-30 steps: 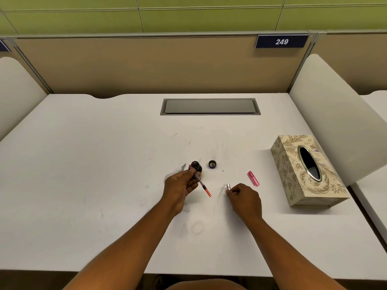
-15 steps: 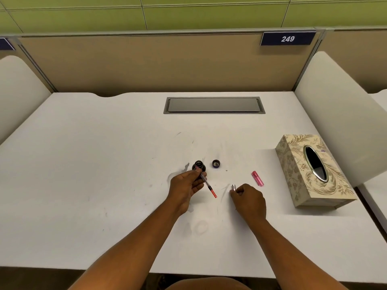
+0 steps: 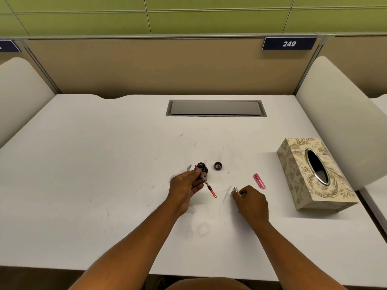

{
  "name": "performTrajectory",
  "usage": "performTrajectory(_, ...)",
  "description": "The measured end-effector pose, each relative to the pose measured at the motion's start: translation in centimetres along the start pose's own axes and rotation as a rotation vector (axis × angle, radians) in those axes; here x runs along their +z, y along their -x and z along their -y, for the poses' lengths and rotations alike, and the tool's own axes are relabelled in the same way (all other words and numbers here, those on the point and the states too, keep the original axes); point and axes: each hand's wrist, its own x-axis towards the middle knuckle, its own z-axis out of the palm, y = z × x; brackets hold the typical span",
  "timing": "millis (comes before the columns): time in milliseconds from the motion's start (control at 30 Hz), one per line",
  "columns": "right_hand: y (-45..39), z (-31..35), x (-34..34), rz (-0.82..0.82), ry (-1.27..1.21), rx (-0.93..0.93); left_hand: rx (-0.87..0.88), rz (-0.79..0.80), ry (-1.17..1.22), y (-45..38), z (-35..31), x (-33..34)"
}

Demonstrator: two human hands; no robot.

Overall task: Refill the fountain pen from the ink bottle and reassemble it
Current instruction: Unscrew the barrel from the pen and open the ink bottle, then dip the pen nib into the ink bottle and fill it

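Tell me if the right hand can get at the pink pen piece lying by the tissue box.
Probably yes. The pink pen piece lies in the open, just beyond the right hand, with bare table between them, but that hand already grips a silver part.

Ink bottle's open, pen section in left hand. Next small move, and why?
Probably lower the pen section tip-first into the ink bottle. The left hand pinches it tilted at the open mouth, the bottle cap lies apart on the desk, and the right hand grips a silver-ended part, not yet joined.
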Motion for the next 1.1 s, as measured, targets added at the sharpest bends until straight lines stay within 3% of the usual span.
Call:
performTrajectory(267,0.9,1.9,-1.5,0.038,-0.153,-0.061,0.0,-0.004,0.03,0.0,-0.3,0.2)
performTrajectory(433,3.0,7.2,-4.6,0.435,-0.427,-0.096,0.002,-0.018,0.084,-0.2,-0.7,0.5)
performTrajectory(500,3.5,8.5,-5.1,0.508,-0.448,-0.136,0.015,-0.029,0.09,-0.3,-0.8,0.6)
performTrajectory(767,2.6,9.3,-4.9,0.346,-0.449,-0.179,0.024,-0.035,0.063,-0.3,-1.7,0.8)
performTrajectory(1100,0.1,11.2,-7.1,0.172,-0.308,-0.231,-0.113,0.013,-0.06,-1.6,-4.1,-1.5)
